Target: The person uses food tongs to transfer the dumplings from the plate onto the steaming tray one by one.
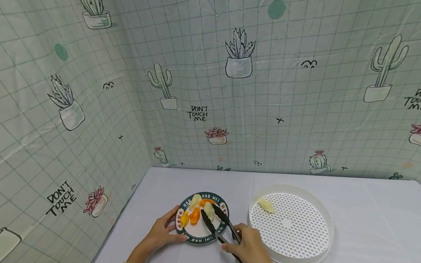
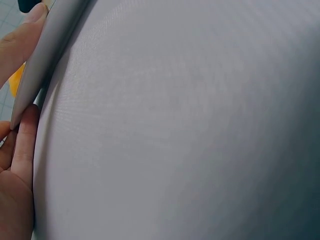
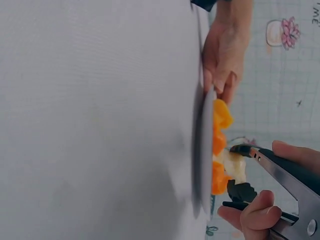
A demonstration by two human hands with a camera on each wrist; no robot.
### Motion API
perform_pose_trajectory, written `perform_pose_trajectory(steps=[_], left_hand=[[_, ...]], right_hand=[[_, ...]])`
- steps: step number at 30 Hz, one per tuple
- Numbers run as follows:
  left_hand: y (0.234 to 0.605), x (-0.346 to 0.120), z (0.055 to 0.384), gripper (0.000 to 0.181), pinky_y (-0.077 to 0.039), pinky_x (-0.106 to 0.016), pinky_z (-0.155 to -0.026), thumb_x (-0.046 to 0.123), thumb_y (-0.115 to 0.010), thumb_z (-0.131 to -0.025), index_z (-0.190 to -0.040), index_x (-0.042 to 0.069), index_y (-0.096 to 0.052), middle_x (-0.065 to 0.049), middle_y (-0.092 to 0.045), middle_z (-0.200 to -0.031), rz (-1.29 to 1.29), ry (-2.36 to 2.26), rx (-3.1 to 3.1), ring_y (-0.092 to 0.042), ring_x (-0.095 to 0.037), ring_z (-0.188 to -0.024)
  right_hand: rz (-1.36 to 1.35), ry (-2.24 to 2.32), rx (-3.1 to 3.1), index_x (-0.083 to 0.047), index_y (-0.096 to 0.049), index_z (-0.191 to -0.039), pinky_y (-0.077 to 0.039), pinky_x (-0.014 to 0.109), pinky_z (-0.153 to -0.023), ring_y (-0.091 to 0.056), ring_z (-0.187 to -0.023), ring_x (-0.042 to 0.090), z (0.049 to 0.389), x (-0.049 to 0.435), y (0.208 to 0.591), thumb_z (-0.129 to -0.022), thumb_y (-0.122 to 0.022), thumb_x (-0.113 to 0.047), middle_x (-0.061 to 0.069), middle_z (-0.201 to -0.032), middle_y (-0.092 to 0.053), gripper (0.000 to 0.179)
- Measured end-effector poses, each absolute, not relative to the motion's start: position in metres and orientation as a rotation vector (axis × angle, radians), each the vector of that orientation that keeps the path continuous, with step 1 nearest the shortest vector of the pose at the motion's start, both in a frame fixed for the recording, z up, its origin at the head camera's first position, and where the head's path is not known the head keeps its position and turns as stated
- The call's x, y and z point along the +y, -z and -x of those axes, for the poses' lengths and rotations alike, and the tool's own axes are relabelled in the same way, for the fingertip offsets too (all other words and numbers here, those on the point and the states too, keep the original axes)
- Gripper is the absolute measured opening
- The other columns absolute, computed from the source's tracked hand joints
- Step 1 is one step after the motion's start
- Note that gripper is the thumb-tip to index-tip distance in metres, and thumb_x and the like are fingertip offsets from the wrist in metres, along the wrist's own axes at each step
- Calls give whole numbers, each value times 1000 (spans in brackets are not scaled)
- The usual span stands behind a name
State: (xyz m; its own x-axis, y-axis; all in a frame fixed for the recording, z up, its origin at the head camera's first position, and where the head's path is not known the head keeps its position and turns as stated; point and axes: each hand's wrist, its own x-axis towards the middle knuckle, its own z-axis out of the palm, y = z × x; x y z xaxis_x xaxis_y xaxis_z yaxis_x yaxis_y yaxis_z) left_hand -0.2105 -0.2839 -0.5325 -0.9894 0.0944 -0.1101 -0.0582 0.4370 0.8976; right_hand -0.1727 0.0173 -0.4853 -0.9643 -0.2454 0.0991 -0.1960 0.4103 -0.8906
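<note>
My left hand (image 1: 158, 233) grips the left side of a small plate (image 1: 197, 231) with a patterned green rim. In the left wrist view the thumb (image 2: 22, 42) lies over the rim and fingers are under it. Black-tipped metal tongs (image 3: 287, 179) are held in my right hand (image 1: 250, 246), their tips on either side of a pale chunk (image 1: 209, 210) at the plate's right. Orange pieces (image 1: 194, 215), a yellow piece (image 1: 184, 219) and another pale chunk (image 1: 195, 201) share the plate.
A round white tray (image 1: 287, 230) full of small holes stands right of the plate. One pale yellow chunk (image 1: 266, 205) lies at its upper left. White cloth (image 1: 371, 240) covers the table, and cactus-print sheets (image 1: 275, 91) hang behind and at the left.
</note>
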Motion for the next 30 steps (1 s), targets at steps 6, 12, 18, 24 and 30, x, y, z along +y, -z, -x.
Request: perform_pose_trajectory(steps=[6,12,18,24,30], left_hand=[[533,-284,211,109,-47,-34,-104,15,-92,-71,-156,-1,-26,-28,-32,-155,-25,-1582,2552,-41,-41,-136],[533,-284,210,108,-47,-34,-105,15,-92,-71,-155,-1,-27,-28,-32,-155,-39,-1581,2554,-41,-41,-136],[532,-283,210,107,-47,-32,-104,16,-91,-72,-155,-2,-27,-27,-30,-156,-46,-1584,2555,-39,-41,-138],[533,-284,211,107,-46,-30,-104,16,-91,-72,-155,-2,-26,-26,-28,-158,-63,-1608,2527,-37,-41,-139],[534,-285,210,107,-47,-30,-104,17,-91,-72,-155,-2,-26,-27,-28,-157,-69,-1618,2530,-36,-41,-139]], right_hand=[[457,1655,2581,13,-66,-109,-37,20,-42,-43,-55,9,172,28,474,-71,-89,-18,-1,-64,-51,55],[443,1641,2558,9,-66,-112,-39,21,-45,-46,-61,12,172,44,464,-72,-89,-24,1,-68,-52,56],[426,1628,2602,9,-66,-116,-50,23,-57,-57,-75,15,168,62,457,-70,-89,-25,5,-85,-67,62],[427,1640,2565,8,-65,-117,-55,24,-63,-65,-82,17,162,86,454,-72,-89,-27,7,-94,-71,62],[372,1596,2584,6,-66,-117,-62,42,-78,-70,-95,33,158,112,451,-72,-90,-24,18,-108,-70,59]])
